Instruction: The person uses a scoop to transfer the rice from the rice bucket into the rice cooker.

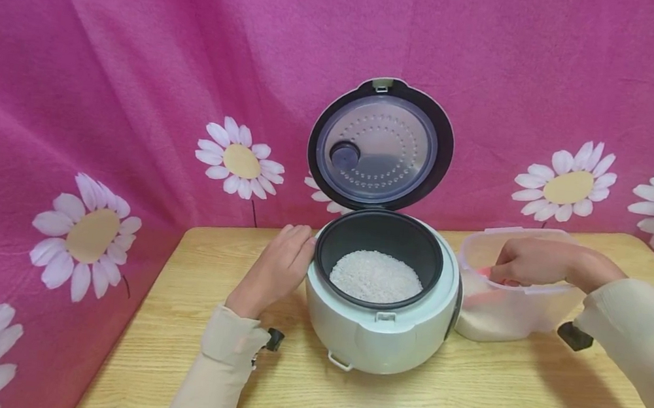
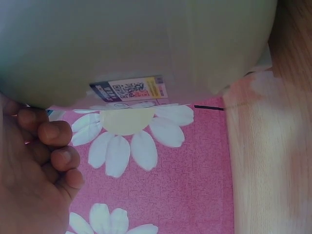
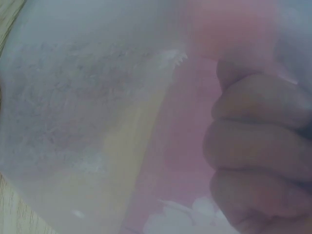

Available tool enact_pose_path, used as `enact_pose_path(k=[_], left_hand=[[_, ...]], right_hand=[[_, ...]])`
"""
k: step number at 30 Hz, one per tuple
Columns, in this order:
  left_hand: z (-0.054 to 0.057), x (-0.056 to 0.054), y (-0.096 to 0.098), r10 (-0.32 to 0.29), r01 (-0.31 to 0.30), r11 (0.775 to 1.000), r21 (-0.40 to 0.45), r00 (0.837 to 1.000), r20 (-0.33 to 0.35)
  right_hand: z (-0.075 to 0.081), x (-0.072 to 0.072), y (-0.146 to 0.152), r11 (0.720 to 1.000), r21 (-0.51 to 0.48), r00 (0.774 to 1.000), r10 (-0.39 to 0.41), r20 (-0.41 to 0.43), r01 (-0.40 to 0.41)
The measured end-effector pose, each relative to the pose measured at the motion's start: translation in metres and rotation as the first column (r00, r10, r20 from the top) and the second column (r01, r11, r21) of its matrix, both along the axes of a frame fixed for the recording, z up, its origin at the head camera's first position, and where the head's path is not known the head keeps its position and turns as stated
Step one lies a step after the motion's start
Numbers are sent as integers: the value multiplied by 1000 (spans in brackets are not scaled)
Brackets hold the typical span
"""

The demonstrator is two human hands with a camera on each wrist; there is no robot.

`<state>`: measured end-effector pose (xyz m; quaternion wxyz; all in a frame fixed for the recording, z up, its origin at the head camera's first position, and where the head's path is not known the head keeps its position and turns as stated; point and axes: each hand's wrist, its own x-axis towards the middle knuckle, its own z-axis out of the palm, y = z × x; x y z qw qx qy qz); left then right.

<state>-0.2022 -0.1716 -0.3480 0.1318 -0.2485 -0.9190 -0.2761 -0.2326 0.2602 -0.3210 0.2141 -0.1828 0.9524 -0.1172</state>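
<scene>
The rice cooker (image 1: pixel 378 343), pale green with its lid (image 1: pixel 380 147) raised, stands mid-table. White rice (image 1: pixel 376 276) lies in its dark inner pot (image 1: pixel 338 241). My left hand (image 1: pixel 281 265) holds the cooker's left rim, and in the left wrist view its curled fingers (image 2: pixel 56 132) lie against the cooker's side. To the right is a translucent plastic container (image 1: pixel 541 310) with rice (image 3: pixel 73 112) at its bottom. My right hand (image 1: pixel 534 262) reaches inside it and grips a red scoop (image 1: pixel 485 272), mostly hidden by the hand and the container wall.
A pink cloth (image 1: pixel 494 62) printed with white daisies hangs behind and left of the wooden table (image 1: pixel 462 401). The raised lid stands close before that cloth. The container sits right beside the cooker.
</scene>
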Motion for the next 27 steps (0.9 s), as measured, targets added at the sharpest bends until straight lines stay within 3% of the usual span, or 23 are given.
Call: enact_pose_path(k=[10,19,27], left_hand=[[1,1,0,-6,6,1000,6,1000,16],[0,0,0,3,-3,1000,-1,1000,25],[-1,-1,0,-23,22,1000,-20,998,-63]], right_hand=[[-1,0,0,999,-45,999,-16,32,18],[1,0,-1,1000,3,1000,1,-23,-1],[2,1,-1,1000,-6,1000,9,-18,-9]])
